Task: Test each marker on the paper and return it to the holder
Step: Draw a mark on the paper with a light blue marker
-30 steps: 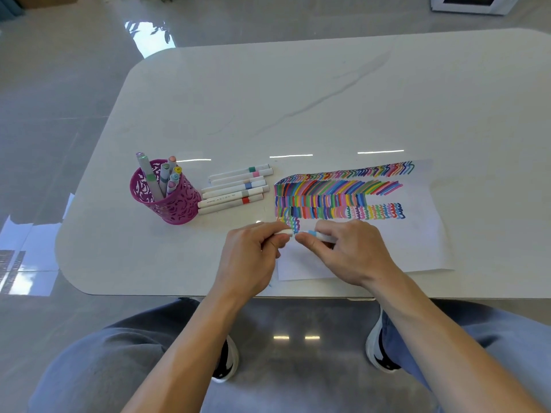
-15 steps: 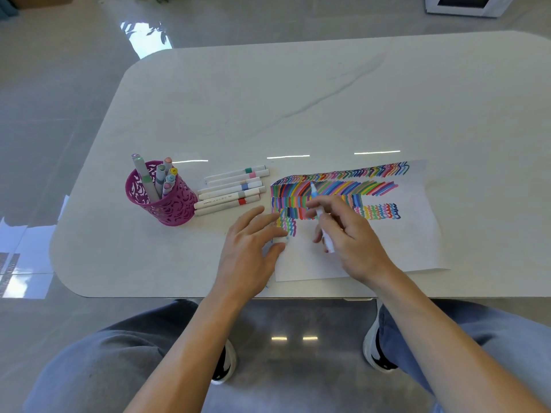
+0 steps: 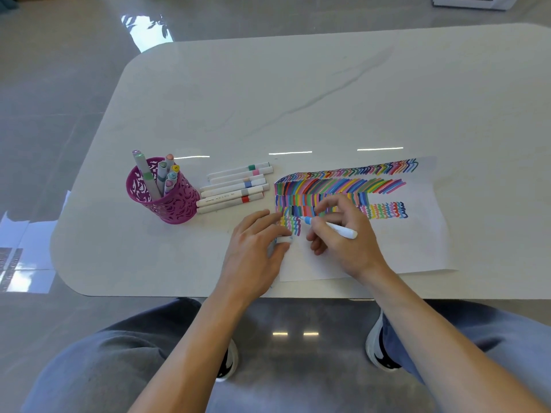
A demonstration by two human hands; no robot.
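My right hand (image 3: 343, 236) grips a white marker with a blue band (image 3: 337, 229), uncapped, its tip on the paper (image 3: 417, 242) beside the lowest squiggles. My left hand (image 3: 256, 245) lies on the paper's left edge, fingers mostly straight, with the marker's white cap (image 3: 284, 239) pinched between thumb and fingers. The paper is covered in rows of coloured strokes. A purple perforated holder (image 3: 167, 201) stands to the left with several markers in it. Several white markers (image 3: 235, 189) lie side by side between holder and paper.
The white marble-look table (image 3: 328, 99) has rounded corners; its front edge runs just below my hands. My knees and shoes show under it. A glossy grey floor surrounds the table, and a white appliance stands at the top right.
Both hands pulled the cap off the marker. My left hand then settled on the paper's edge with the cap, and my right hand turned the marker and brought its tip down onto the paper.
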